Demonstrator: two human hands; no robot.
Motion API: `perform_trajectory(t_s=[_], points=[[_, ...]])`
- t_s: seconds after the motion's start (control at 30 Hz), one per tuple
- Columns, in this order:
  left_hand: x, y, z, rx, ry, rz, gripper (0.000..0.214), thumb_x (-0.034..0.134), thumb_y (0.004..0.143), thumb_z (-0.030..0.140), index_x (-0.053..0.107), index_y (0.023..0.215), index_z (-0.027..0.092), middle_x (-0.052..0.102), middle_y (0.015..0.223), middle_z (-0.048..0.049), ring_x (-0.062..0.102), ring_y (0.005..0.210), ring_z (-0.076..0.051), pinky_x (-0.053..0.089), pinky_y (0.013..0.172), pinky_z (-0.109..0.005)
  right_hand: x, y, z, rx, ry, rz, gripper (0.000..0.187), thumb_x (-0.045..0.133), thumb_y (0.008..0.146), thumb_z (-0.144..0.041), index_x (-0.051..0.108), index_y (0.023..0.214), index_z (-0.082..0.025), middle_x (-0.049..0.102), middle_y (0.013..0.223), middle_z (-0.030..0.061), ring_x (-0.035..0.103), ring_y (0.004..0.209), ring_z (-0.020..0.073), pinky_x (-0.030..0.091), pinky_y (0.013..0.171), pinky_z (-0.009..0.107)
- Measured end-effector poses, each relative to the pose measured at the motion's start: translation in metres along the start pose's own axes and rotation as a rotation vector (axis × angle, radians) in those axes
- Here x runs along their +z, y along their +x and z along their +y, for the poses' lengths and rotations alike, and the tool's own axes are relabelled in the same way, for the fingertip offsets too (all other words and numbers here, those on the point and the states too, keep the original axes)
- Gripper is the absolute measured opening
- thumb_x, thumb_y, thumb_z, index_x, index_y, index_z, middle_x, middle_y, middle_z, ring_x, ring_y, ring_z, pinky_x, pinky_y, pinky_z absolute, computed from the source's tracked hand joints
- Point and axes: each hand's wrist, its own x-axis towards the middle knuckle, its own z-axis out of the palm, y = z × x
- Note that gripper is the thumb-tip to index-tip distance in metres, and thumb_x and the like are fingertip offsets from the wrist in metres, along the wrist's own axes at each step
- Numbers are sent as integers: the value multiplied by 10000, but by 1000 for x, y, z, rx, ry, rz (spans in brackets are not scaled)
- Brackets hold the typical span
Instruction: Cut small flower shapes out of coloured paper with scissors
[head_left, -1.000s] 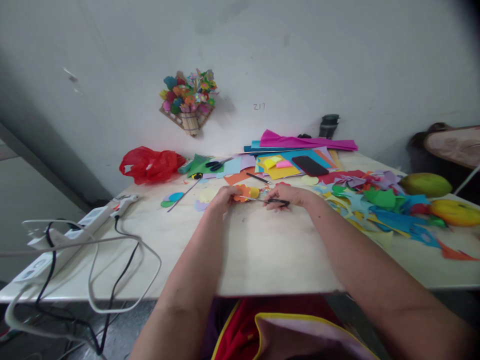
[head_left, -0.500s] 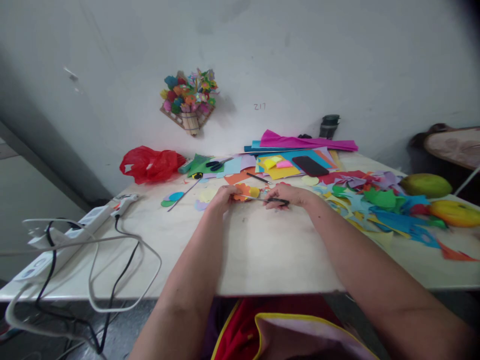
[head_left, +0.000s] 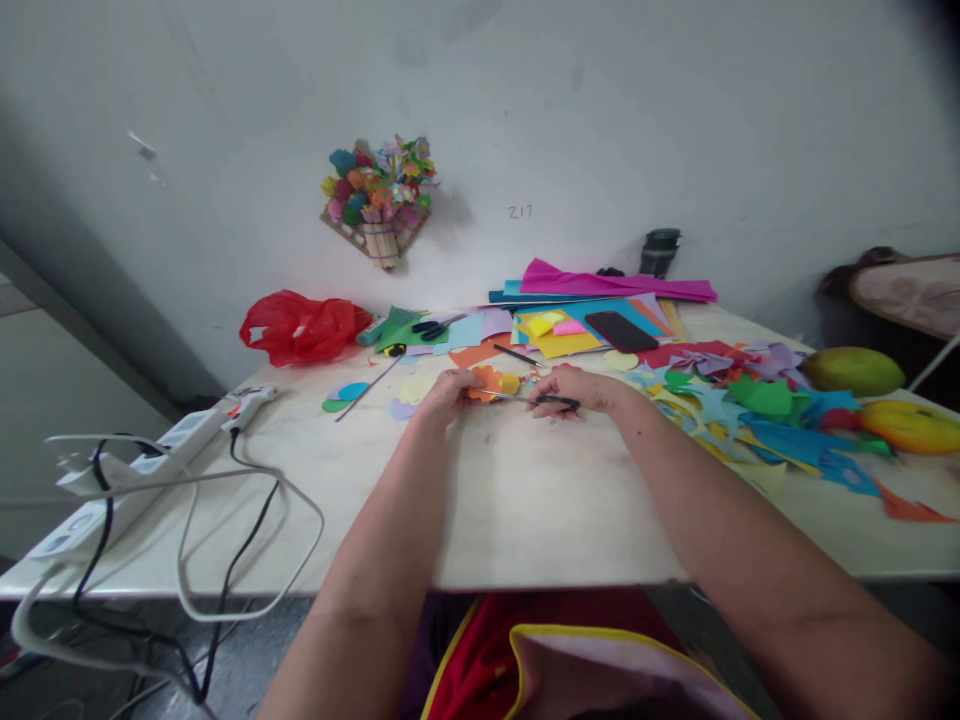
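Observation:
My right hand [head_left: 566,388] is closed around the black handles of a pair of scissors [head_left: 556,402]. Their thin metal blades point left, reaching the fingertips of my left hand [head_left: 448,393]. That hand is pinched at the edge of an orange scallop-edged paper flower [head_left: 489,381], which lies just behind the blades. A yellow paper piece [head_left: 509,384] touches the flower's right side. The left fingertips are small and partly hidden. Behind the hands lies a dark pen [head_left: 519,355].
Coloured paper sheets [head_left: 570,344] and a phone [head_left: 620,331] lie at the back. Paper scraps [head_left: 772,396] and mango-like fruits [head_left: 853,370] are on the right. On the left are a red plastic bag [head_left: 300,328], other scissors [head_left: 431,329], paper circles [head_left: 352,392] and a power strip [head_left: 127,482] with cables.

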Motion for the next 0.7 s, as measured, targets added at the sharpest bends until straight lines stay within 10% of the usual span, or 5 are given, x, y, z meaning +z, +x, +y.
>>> perform_trajectory(t_s=[0.7], points=[[-2, 4, -2, 31, 15, 0, 108, 631, 549, 59, 566, 508, 134, 571, 498, -9, 547, 440, -120, 499, 491, -261, 4, -2, -4, 38, 26, 15, 341, 811, 652, -395, 711, 860, -145, 577, 481, -40, 460, 398, 66, 357, 381, 181]])
